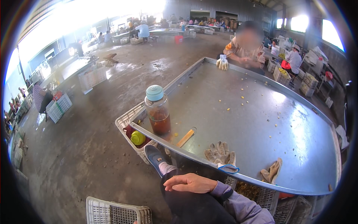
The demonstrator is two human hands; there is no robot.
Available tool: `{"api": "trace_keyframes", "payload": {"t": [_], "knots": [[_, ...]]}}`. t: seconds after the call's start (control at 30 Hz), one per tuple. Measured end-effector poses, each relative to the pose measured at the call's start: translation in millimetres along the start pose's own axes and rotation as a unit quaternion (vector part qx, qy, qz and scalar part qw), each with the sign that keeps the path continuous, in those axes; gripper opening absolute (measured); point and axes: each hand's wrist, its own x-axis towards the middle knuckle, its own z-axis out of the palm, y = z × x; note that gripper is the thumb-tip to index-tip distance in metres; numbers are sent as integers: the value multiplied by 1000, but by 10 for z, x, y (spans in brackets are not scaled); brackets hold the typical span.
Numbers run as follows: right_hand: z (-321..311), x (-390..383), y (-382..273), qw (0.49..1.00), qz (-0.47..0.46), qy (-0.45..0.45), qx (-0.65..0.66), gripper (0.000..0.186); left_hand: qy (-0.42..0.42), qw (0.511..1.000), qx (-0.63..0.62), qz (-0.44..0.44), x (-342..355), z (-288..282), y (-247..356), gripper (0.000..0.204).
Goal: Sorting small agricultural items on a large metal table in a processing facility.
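My right hand [192, 183] rests on my dark-trousered knee, palm down, fingers loosely stretched and holding nothing. At the bottom edge, beside a white plastic crate [119, 211], only a small sliver of my left hand [135, 222] shows; its fingers are hidden. Beyond my knee, on the metal-topped table [209, 112], lie a dirty work glove [220, 152] with a blue cuff and another tan glove [273, 171] to its right. A wooden-handled tool [185, 138] lies near the left edge. Behind it stands a clear bottle [158, 115] with a pale blue lid and brown liquid.
A raised rim borders the table, with small yellow bits scattered on top. A crate [121, 121] beside it holds a yellow-green cup [137, 138]. Across sits a person [246, 52] near pale gloves [222, 62]. More crates stand under the table; other people work farther off.
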Motion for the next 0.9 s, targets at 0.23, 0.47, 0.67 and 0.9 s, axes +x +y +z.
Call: {"api": "trace_keyframes", "payload": {"t": [0.23,0.47,0.67,0.9], "knots": [[-5,7,-1,1000,-9,-6,5,37,23,993,74,86,-3,317,-424,33],[-23,-30,-17,1000,0,4,-6,35,32,999,3,-38,-38,-46,161,30],[3,-38,-85,1000,9,10,3,34,27,988,75,135,-4,357,-401,38],[12,-11,-75,1000,4,10,14,32,12,1000,20,-7,-22,-38,90,38]]}}
